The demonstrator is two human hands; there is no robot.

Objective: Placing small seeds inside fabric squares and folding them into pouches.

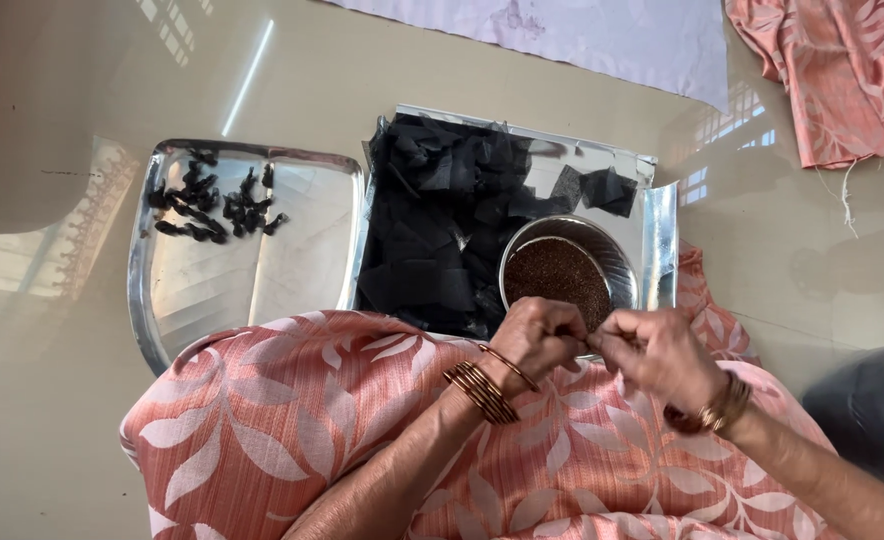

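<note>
Hands (602,345) beside seed-filled bowl (617,258)

Whatever is pinched between the hands (587,345) just below the steel bowl (622,262) is hidden; the bowl's near rim is covered by the fingers (562,322).

Bare forearms here, no sleeves in view. The left hand (534,337) wears a stack of thin coppery bangles at the wrist, the right hand (667,355) a chunkier golden bracelet. Salmon-pink ribbed cloth with pale leaf prints covers the lap at six o'clock.
</note>
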